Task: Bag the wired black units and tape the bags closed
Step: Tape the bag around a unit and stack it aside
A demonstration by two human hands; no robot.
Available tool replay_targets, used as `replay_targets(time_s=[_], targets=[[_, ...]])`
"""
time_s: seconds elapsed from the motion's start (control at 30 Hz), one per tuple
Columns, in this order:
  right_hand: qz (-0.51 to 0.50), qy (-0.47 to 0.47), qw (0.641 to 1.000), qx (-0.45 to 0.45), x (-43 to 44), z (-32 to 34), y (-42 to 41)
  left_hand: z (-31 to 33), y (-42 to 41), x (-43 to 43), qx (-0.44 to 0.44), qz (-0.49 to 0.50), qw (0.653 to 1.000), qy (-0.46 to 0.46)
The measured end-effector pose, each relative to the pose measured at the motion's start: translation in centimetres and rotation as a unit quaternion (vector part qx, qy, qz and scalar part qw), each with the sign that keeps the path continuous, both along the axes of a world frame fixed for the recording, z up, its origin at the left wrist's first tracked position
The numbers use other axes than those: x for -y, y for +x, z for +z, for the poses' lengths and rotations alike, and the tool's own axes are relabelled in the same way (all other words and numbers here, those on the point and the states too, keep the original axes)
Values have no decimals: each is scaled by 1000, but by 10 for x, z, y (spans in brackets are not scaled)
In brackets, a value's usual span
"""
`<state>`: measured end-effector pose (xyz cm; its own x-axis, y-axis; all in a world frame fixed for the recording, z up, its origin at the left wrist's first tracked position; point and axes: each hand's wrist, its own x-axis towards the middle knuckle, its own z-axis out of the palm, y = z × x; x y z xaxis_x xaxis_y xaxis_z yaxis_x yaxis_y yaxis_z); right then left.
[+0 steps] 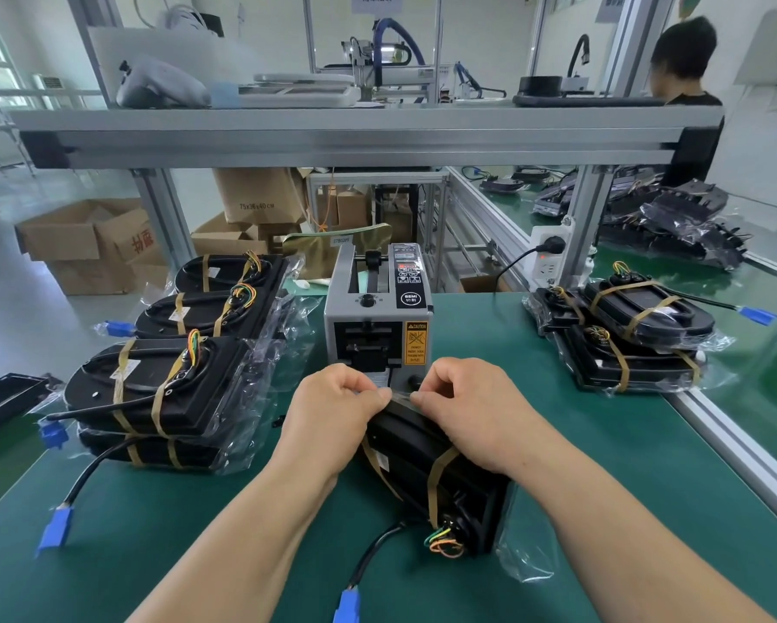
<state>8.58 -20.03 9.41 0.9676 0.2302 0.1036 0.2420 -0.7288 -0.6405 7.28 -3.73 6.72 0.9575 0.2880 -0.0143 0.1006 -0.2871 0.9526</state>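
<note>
Black unit [427,469] sits in its bag [525,555] on the counter [198,532], right before the tape dispenser [377,317] (handy for strips); fingers of left hand [337,406] and right hand [472,397] clamp the bag's folded mouth, likely flattening it for taping.

The worktop [602,465] is covered by a green mat, and the tape dispenser [377,317] stands at its middle, toward the back edge. To the left of the dispenser lies the left stack [153,397] of black units in clear bags, bound with brown bands. A blue connector [55,528] from that stack rests on the mat. To the dispenser's right sits the right stack [624,326], smaller, near the aluminium rail [737,456]. Just in front of the dispenser lies one bagged black unit [436,469], and its blue plug [347,604] lies on the mat beyond it.
</note>
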Motion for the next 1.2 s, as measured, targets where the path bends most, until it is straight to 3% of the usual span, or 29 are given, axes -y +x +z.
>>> replay_targets(time_s=[0.3, 0.47, 0.73, 0.87, 1.2], targets=[[-1, -1, 1000, -2, -1, 1, 3, -1, 6, -5, 4, -28, 999, 15], [-3, -2, 1000, -7, 0, 1, 4, -1, 8, -8, 10, -58, 995, 77], [3, -6, 1000, 5, 3, 0, 4, 11, 20, -27, 29, -223, 961, 159], [11, -12, 1000, 15, 5, 1, 5, 15, 26, -32, 30, -251, 950, 186], [16, -17, 999, 22, 10, 0, 9, 9, 37, -37, 28, -277, 951, 136]])
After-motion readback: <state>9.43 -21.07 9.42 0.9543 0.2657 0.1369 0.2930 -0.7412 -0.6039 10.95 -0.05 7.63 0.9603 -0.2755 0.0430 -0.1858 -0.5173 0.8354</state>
